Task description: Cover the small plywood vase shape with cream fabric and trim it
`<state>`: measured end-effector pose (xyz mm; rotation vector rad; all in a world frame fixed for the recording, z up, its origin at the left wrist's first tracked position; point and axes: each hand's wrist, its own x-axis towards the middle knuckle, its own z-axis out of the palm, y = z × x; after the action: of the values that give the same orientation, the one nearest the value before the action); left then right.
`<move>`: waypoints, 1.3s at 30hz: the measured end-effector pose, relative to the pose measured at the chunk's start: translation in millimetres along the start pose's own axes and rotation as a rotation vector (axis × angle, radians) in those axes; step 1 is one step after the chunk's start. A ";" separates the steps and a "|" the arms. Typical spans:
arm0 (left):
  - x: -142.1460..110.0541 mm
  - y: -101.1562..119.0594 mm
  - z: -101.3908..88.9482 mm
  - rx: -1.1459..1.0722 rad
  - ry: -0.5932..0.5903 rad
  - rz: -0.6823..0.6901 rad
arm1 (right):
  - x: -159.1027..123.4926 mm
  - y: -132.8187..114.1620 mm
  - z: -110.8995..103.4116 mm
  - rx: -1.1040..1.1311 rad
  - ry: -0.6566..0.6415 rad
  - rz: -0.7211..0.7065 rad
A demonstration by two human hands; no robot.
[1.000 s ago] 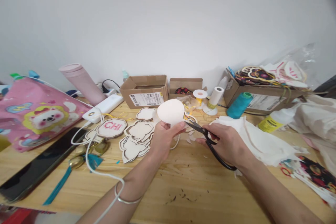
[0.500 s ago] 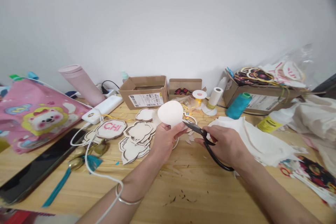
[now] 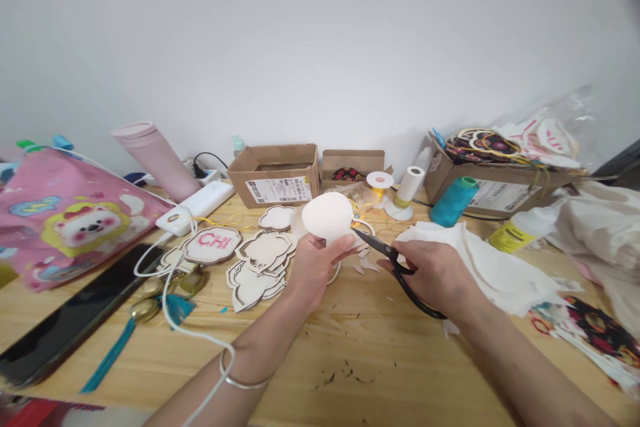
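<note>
Shifted slightly rightward since the earlier frame: black scissors, round white piece.
Wooden tabletop: beneath everything. White cloth: on the tabletop, beyond and to the right of the right hand. Right hand: closed around the handles. Left hand: pinched, thumb on the near face, gripping the piece's lower rim. Scissors: long axis slanting from handle loops, near right, to tips, far left; blades seem nearly together, exact gap too small to tell. White piece: raised above the tabletop, just beyond the left fingertips, left of the blade tips, no clear long axis; left hand nearer; blade contact cannot be told. Pale scraps: on the tabletop, below the blades.
</note>
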<state>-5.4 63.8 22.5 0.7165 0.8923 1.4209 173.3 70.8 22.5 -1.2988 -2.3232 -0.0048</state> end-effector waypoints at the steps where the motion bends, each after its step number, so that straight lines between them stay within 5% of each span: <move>1: 0.2 0.4 -0.1 -0.001 0.005 -0.001 | 0.9 2.3 -0.4 0.035 -0.002 0.020; 7: 1.5 3.3 -2.2 -0.014 0.006 0.016 | 5.0 10.2 0.6 0.271 0.019 0.180; 20: 0.4 5.0 -2.7 0.015 -0.014 0.027 | 4.1 -4.6 -9.4 0.877 -0.151 0.238; 28: -9.0 16.5 1.0 0.388 -0.140 0.314 | 1.0 -14.5 -10.7 1.219 -0.111 0.242; 33: -17.4 14.8 8.0 0.475 -0.062 0.420 | 1.9 -31.2 -0.3 1.391 -0.166 0.451; 36: -10.4 8.8 5.5 0.460 -0.046 0.472 | 1.9 -33.0 8.3 1.464 -0.107 0.574; 39: 0.2 2.0 -1.9 0.294 -0.067 0.286 | 2.3 -30.1 10.9 1.355 0.061 0.603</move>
<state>-8.1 63.9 23.2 1.1438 0.9861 1.5196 143.7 58.6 20.5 -1.0575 -1.1873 1.3927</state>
